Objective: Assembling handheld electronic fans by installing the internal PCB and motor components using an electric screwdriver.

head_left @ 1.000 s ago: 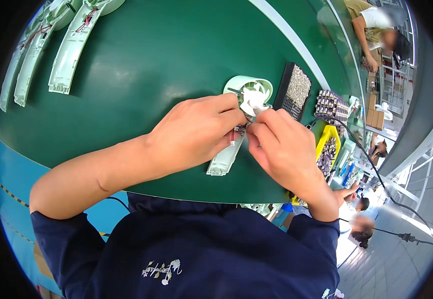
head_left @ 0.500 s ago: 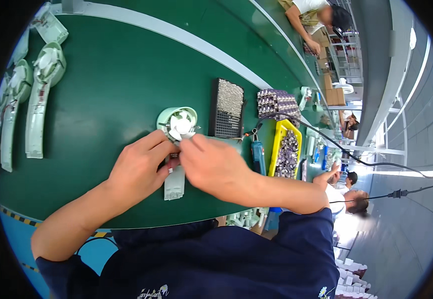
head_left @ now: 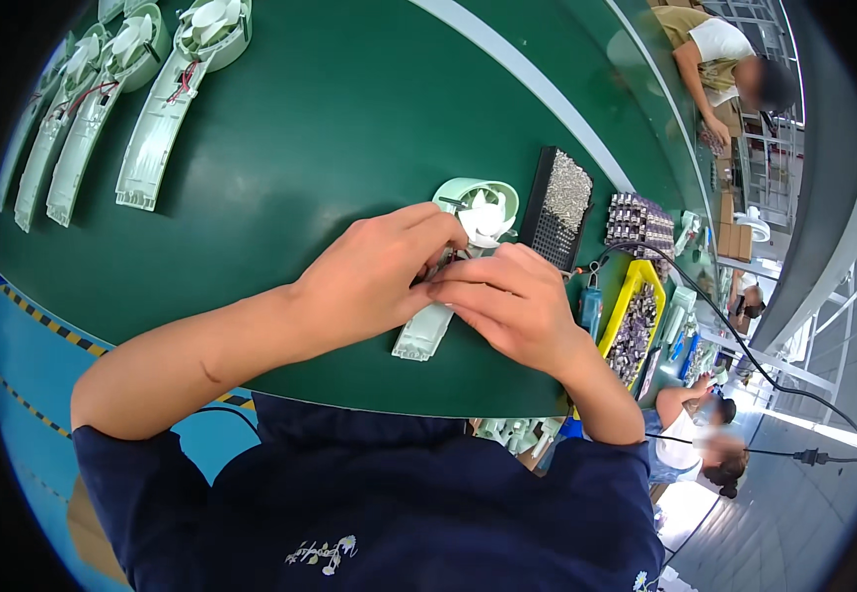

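Observation:
A pale green handheld-fan half-shell with white blades [head_left: 487, 219] lies on the green table in front of me. Its straight handle [head_left: 423, 333] points toward me. Fingers of my left hand [head_left: 374, 271] are closed around the neck, just below the round head. From the other side my right hand [head_left: 515, 304] brings its fingertips together at the same spot, meeting the left ones. Whatever small part or wire sits between the fingertips is covered by them.
Several similar fan half-shells [head_left: 160, 148] with red wires lie at the left. To the right are a black tray [head_left: 547, 222] of small metal parts, a yellow bin [head_left: 607, 340] of small parts, a teal-handled tool [head_left: 590, 310] and a black cable [head_left: 734, 331]. Co-workers sit beyond.
My view has swung left, so the table's things appear farther right. My right hand has moved from beside the fan's head down to the neck; my left hand stays at the neck.

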`<state>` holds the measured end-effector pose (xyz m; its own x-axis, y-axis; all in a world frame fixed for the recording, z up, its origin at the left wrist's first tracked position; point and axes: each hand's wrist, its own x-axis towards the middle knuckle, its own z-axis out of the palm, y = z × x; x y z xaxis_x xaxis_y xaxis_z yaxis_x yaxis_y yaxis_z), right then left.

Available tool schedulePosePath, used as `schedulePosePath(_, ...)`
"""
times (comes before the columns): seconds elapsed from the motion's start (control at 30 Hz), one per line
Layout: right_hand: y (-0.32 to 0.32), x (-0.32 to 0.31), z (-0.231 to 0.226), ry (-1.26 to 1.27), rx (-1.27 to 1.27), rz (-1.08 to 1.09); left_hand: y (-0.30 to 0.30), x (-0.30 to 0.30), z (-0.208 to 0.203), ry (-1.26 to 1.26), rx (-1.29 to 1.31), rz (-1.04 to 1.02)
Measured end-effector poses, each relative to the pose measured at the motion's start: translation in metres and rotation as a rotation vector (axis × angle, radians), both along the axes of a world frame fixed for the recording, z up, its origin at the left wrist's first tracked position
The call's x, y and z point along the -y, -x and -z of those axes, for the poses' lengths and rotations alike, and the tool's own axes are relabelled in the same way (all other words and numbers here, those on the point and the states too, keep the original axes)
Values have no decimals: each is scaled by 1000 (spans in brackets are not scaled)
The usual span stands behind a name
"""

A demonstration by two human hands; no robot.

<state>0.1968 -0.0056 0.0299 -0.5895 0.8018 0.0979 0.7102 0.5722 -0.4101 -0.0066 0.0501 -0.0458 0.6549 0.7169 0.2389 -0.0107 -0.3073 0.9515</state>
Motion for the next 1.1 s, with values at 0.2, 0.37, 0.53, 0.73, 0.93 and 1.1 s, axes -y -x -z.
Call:
schedulePosePath(0.2,8,2,6,249,-543,447,2,0,-4,6,-31,7)
schedulePosePath(0.37,0,0,2,89,-310,289,5,0,-6,8,-55,6)
schedulePosePath(0.53,0,5,5,174,-338,375,4,0,-2,-3,-42,-4)
schedulePosePath(0.73,4,13,9,72,-229,452,2,3,-3,-96,4,-58)
schedulePosePath(0.93,5,9,5,2,-71,333,1,4,3,-421,4,-163)
schedulePosePath(1.1,0,8,2,-70,-15,244,5,2,1,-410,-44,-99)
